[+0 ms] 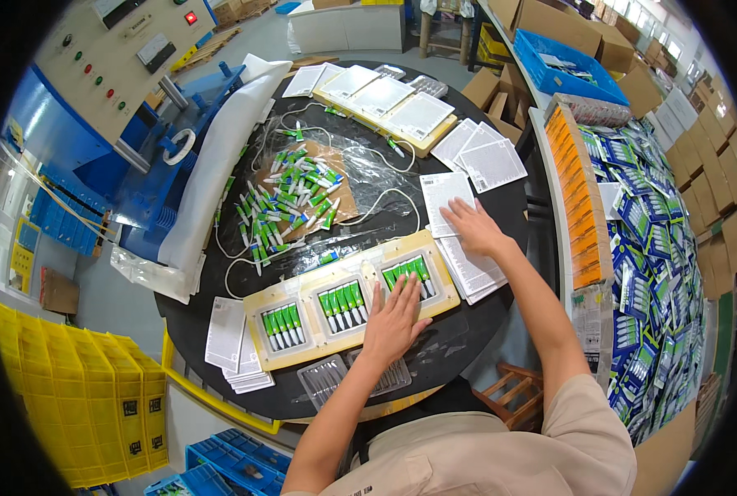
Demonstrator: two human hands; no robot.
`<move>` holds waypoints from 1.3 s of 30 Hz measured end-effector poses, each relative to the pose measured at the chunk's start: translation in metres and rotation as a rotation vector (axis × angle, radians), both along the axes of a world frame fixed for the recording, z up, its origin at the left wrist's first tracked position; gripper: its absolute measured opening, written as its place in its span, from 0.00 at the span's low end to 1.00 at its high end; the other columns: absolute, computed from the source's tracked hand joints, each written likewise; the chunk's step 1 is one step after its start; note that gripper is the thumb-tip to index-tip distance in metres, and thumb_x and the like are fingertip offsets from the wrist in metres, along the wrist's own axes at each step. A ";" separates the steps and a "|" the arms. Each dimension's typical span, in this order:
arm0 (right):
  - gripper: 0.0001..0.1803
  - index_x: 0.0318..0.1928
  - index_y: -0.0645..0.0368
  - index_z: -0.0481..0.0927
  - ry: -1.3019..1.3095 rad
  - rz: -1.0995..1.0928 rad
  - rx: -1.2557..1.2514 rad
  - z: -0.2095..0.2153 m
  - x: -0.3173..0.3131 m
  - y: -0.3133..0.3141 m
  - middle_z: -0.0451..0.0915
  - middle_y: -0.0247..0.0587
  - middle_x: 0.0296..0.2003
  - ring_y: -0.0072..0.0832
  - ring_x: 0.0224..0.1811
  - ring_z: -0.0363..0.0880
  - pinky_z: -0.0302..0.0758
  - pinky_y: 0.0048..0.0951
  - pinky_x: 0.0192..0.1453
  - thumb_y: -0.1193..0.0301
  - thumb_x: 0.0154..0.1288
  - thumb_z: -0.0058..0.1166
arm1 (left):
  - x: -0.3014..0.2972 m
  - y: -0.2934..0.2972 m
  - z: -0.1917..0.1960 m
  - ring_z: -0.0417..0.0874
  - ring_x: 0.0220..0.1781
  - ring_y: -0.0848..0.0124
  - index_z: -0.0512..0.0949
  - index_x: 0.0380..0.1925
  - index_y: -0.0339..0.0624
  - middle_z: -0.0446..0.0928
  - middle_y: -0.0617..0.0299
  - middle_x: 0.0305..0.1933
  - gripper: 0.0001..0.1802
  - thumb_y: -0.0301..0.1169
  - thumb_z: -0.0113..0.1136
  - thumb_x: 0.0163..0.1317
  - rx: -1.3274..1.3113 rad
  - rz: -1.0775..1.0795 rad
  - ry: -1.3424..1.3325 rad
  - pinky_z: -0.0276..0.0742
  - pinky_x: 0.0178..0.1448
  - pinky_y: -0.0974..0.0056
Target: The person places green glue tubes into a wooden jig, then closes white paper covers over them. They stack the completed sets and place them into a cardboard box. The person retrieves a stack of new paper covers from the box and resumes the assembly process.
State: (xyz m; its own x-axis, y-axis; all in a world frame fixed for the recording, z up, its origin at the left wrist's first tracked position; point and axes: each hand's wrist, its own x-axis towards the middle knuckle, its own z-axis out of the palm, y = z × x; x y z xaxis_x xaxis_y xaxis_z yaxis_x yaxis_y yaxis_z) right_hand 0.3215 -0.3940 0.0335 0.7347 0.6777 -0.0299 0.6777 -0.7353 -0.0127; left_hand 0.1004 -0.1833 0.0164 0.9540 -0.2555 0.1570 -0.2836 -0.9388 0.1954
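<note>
My left hand (392, 322) lies with its fingers stretched out over the right-hand section of a cream-coloured frame (449, 291), partly hiding the tubes there. That frame has three clear blister trays, each with a row of small green-and-white tubes (342, 307). Spread flat, my right hand (473, 227) rests on white printed cards (445, 192) beside the frame's far right corner. Under its wrist lies a stack of more cards (474, 271). Neither hand grips anything that I can see.
Loose tubes (290, 194) are heaped on cardboard on the round black table (468, 351). Another frame with cards (382, 95) sits at the far side. Empty clear blisters (320, 380) lie near me. A blue-and-grey machine (87, 78) stands left; packed blister cards (646, 248) fill a bin right.
</note>
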 end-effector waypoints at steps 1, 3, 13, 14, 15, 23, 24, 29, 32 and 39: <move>0.40 0.74 0.56 0.64 0.087 0.019 -0.017 -0.004 0.007 -0.001 0.66 0.54 0.72 0.48 0.77 0.62 0.55 0.57 0.80 0.78 0.60 0.57 | 0.001 -0.001 0.001 0.54 0.84 0.63 0.61 0.76 0.43 0.58 0.59 0.82 0.40 0.56 0.49 0.74 0.012 -0.014 0.022 0.41 0.84 0.40; 0.36 0.71 0.58 0.68 0.056 0.119 -0.081 -0.008 0.015 0.000 0.73 0.55 0.66 0.46 0.71 0.71 0.64 0.52 0.77 0.77 0.61 0.58 | 0.005 -0.002 0.003 0.55 0.83 0.63 0.60 0.76 0.43 0.57 0.60 0.82 0.40 0.57 0.47 0.74 0.099 -0.036 0.091 0.41 0.84 0.39; 0.26 0.64 0.64 0.76 -0.340 0.206 0.448 0.033 -0.107 0.006 0.79 0.53 0.61 0.46 0.65 0.79 0.74 0.43 0.70 0.77 0.65 0.50 | -0.073 0.110 0.017 0.72 0.73 0.50 0.73 0.66 0.37 0.71 0.44 0.72 0.31 0.34 0.66 0.63 -0.163 0.446 -0.249 0.59 0.78 0.43; 0.27 0.65 0.64 0.76 -0.321 0.273 0.405 0.027 -0.133 0.011 0.78 0.54 0.64 0.45 0.68 0.76 0.72 0.44 0.72 0.76 0.65 0.50 | -0.090 0.143 0.017 0.71 0.73 0.47 0.73 0.65 0.35 0.72 0.44 0.71 0.30 0.32 0.64 0.64 -0.237 0.603 -0.321 0.57 0.79 0.42; 0.27 0.65 0.65 0.76 -0.294 0.267 0.409 0.020 -0.154 0.017 0.76 0.54 0.65 0.45 0.69 0.75 0.72 0.44 0.73 0.76 0.65 0.51 | -0.106 0.180 0.017 0.68 0.75 0.48 0.70 0.68 0.35 0.70 0.45 0.72 0.32 0.34 0.62 0.65 -0.069 0.726 -0.232 0.53 0.80 0.40; 0.26 0.64 0.64 0.76 -0.201 0.238 0.399 -0.016 -0.199 0.035 0.75 0.53 0.66 0.45 0.70 0.73 0.72 0.41 0.73 0.75 0.65 0.50 | -0.187 0.307 0.000 0.48 0.85 0.50 0.56 0.79 0.43 0.49 0.50 0.84 0.42 0.49 0.55 0.71 -0.089 0.704 0.337 0.44 0.83 0.40; 0.26 0.64 0.64 0.76 -0.161 0.229 0.370 -0.015 -0.198 0.035 0.75 0.52 0.66 0.44 0.70 0.73 0.73 0.41 0.73 0.75 0.65 0.50 | -0.192 0.309 0.000 0.48 0.85 0.50 0.56 0.78 0.43 0.49 0.50 0.84 0.42 0.50 0.56 0.70 -0.079 0.679 0.341 0.45 0.83 0.40; 0.27 0.66 0.62 0.74 -0.082 0.247 0.392 -0.009 -0.187 0.031 0.74 0.48 0.68 0.42 0.71 0.72 0.73 0.39 0.73 0.78 0.65 0.49 | -0.203 0.325 0.011 0.54 0.82 0.47 0.61 0.76 0.40 0.54 0.49 0.83 0.53 0.53 0.72 0.55 -0.120 0.529 0.312 0.52 0.82 0.43; 0.32 0.69 0.60 0.71 0.019 0.242 0.377 -0.007 -0.188 0.028 0.69 0.46 0.72 0.43 0.75 0.67 0.68 0.42 0.77 0.82 0.62 0.50 | -0.211 0.334 0.021 0.56 0.81 0.45 0.62 0.75 0.42 0.56 0.50 0.82 0.59 0.55 0.77 0.46 -0.073 0.456 0.356 0.55 0.81 0.45; 0.43 0.73 0.62 0.65 0.383 0.221 0.321 0.021 -0.164 0.028 0.60 0.53 0.76 0.46 0.80 0.56 0.55 0.47 0.83 0.83 0.53 0.53 | -0.218 0.341 0.033 0.62 0.78 0.46 0.60 0.76 0.49 0.59 0.53 0.81 0.61 0.36 0.84 0.39 -0.119 0.346 0.400 0.57 0.79 0.40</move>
